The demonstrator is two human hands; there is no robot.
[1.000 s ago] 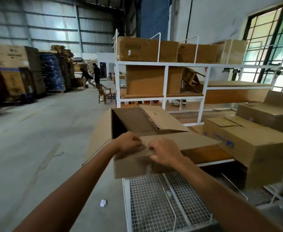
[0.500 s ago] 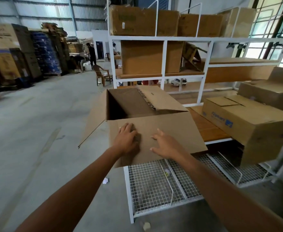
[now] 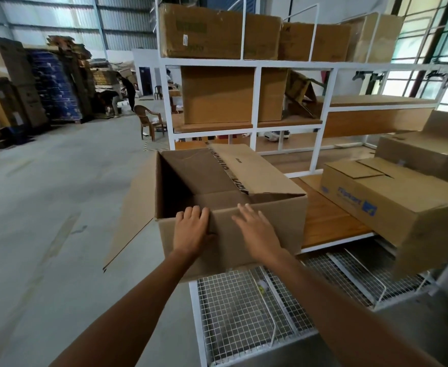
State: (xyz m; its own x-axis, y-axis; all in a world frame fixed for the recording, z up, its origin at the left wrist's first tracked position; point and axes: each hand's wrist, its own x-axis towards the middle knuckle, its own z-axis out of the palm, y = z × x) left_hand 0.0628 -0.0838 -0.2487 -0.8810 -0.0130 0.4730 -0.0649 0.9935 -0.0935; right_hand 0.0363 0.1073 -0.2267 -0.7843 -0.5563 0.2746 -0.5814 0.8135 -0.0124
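Head view: cardboard box point(image 3: 278, 221), flaps open, is perched overhanging the wooden shelf point(image 3: 329, 223) and merely pressed by left hand point(image 3: 191, 231) and right hand point(image 3: 257, 231), fingers flat, nothing gripped; tipping floorward may be caused by uneven pressure.

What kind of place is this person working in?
Most likely a warehouse or packing depot: tall stacks of cartons line the left side, a white rack holds more boxes, and the left hand and right hand touch an open cardboard box.
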